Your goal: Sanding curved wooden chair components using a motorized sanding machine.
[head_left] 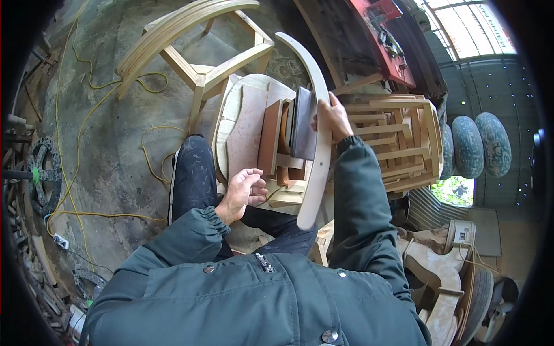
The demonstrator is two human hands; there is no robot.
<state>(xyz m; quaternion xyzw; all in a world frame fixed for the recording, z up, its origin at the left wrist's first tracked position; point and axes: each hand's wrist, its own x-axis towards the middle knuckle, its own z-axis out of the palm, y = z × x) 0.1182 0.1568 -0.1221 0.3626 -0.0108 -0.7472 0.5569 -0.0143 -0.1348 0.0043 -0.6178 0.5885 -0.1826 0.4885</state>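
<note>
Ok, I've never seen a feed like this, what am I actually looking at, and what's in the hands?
This is one fisheye camera worn on a person's head, looking down, so straight edges bend near the rim. There is no machine, only two bare hands in dark green jacket sleeves. The right hand has its grip on a long curved wooden piece, pressed against a dark flat block. The left hand is open and holds nothing, near the knee. Below lies a rounded wooden seat. On the concrete floor are a wooden chair frame and a yellow cable.
</note>
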